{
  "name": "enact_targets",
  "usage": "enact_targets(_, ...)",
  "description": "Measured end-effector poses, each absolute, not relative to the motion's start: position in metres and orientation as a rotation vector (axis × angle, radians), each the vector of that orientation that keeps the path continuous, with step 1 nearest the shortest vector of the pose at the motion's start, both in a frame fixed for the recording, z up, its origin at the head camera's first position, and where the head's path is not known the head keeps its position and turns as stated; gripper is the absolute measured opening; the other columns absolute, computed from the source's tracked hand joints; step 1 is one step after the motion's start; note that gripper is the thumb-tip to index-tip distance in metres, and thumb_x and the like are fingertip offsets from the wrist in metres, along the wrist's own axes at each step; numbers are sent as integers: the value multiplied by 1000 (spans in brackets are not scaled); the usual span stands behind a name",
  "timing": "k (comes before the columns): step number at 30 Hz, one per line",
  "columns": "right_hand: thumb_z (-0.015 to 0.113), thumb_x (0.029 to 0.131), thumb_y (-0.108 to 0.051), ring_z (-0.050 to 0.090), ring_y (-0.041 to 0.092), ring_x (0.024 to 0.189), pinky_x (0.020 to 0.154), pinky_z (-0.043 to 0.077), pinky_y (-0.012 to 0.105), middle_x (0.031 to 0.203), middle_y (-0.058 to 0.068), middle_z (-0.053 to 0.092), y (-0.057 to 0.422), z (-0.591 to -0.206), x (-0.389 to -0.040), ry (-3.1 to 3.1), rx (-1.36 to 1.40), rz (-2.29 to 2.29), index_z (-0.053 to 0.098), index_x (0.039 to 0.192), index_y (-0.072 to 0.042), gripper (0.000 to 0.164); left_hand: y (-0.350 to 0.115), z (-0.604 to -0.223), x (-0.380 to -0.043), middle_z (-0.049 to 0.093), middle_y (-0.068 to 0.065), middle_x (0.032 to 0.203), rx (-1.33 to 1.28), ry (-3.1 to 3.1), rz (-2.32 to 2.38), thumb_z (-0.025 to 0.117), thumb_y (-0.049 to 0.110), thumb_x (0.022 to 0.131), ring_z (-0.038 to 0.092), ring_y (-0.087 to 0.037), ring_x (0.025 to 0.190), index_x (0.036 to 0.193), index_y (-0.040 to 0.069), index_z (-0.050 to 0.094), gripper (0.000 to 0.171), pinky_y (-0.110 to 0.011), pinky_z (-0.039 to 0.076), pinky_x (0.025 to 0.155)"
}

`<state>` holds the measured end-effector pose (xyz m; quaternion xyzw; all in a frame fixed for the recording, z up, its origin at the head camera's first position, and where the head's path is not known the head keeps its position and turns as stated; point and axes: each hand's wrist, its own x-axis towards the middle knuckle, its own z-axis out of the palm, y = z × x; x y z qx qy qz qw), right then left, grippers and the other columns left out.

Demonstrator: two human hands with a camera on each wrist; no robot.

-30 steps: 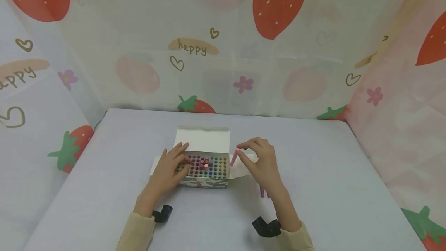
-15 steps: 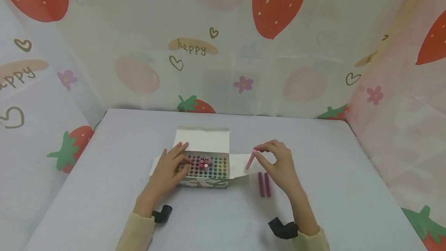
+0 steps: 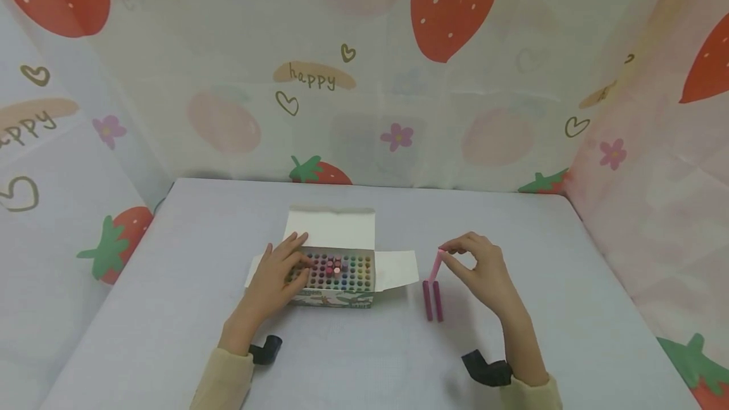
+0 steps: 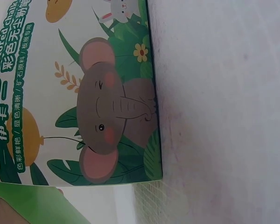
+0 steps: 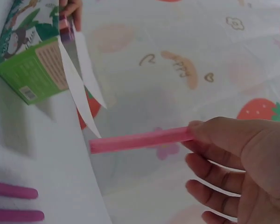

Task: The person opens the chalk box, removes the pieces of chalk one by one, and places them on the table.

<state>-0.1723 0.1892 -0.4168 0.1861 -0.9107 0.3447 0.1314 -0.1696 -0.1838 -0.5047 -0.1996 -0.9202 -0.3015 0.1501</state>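
A box of colored chalk [image 3: 333, 299] stands with its flaps up, rows of round chalk ends showing inside and a few sticks raised above the rest. My left hand [image 3: 274, 278] rests over the box's left end, fingers spread near the lid and the chalk; the left wrist view shows the printed elephant front [image 4: 102, 107]. To the right of the box, my right hand [image 3: 483, 271] pinches a pink chalk stick [image 5: 140, 141] by its upper end between thumb and forefinger. The stick hangs tilted above two darker magenta chalk sticks [image 3: 428, 301] lying side by side on the table.
The white-covered table [image 3: 364, 359] carries the box near its middle. A side flap [image 3: 397, 269] juts right toward the loose sticks, and the raised lid [image 3: 330, 228] stands at the back. A strawberry-print curtain [image 3: 228, 49] hangs behind the table.
My right hand has moved right, carrying the pink chalk from beside the box past the side flap to above the two magenta sticks. My left hand has stayed in place.
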Motion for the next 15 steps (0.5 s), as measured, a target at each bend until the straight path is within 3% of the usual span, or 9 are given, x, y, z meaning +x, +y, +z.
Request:
enact_targets(9,69,83,-19,56,17,86,68,46,29,88,-7,62,215,-421,-175,-2786,641,991,69,93,-16,10,-184,-506,-170,41,-4,145,-567,-2646,-857,60,19,86,28,-26,138,91,18,65,7,-68,14,105)
enact_targets(15,68,84,-19,55,12,83,66,45,27,86,-9,62,221,-428,-178,-2887,628,954,69,92,-17,8,-184,-505,-169,40,-5,145,-568,-2651,-856,60,20,86,28,-28,138,91,18,65,7,-67,14,105)
